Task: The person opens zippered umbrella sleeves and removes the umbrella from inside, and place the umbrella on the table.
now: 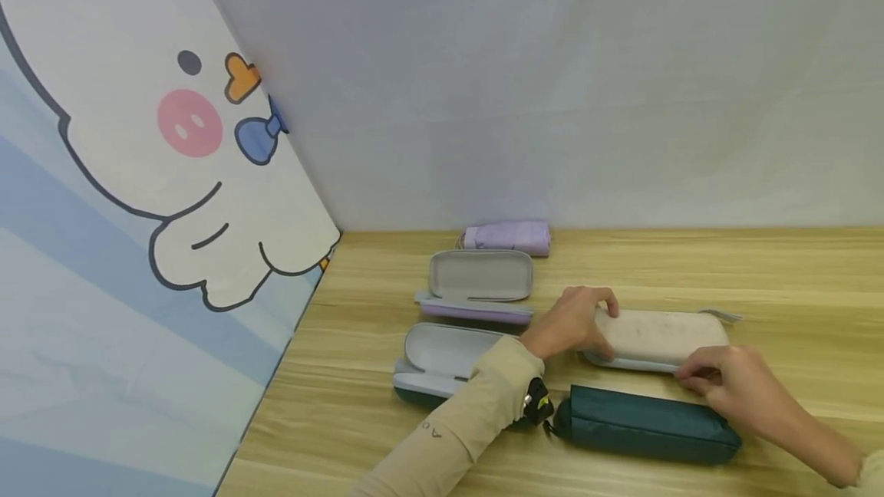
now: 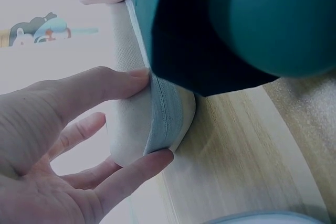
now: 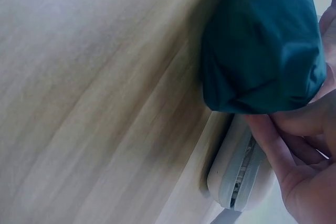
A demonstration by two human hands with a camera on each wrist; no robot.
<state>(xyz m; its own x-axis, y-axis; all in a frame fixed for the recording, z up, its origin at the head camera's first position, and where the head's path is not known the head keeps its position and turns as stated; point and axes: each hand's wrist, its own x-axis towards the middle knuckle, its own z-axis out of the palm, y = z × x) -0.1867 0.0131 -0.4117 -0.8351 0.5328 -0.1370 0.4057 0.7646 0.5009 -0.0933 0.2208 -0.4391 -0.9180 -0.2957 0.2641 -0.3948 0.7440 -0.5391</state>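
A cream zip case (image 1: 659, 334) with a pale blue zip band lies on the table between both hands. My left hand (image 1: 576, 322) grips its left end, with the thumb on one side of the band and fingertips on the other in the left wrist view. At the front right, my right hand (image 1: 742, 386) pinches the zip; the pull itself is hidden by the fingers. The right wrist view shows the zip band (image 3: 242, 174) parted at the right end. In front lies a dark green folded umbrella (image 1: 645, 424) in its sleeve.
Two opened cases stand left: one with a purple shell (image 1: 476, 311), one dark green with a pale grey lining (image 1: 445, 351), partly behind the left forearm. A rolled purple bundle (image 1: 511, 238) lies at the back near the grey backdrop (image 1: 587, 98). A cartoon-printed sheet (image 1: 124, 175) hangs left.
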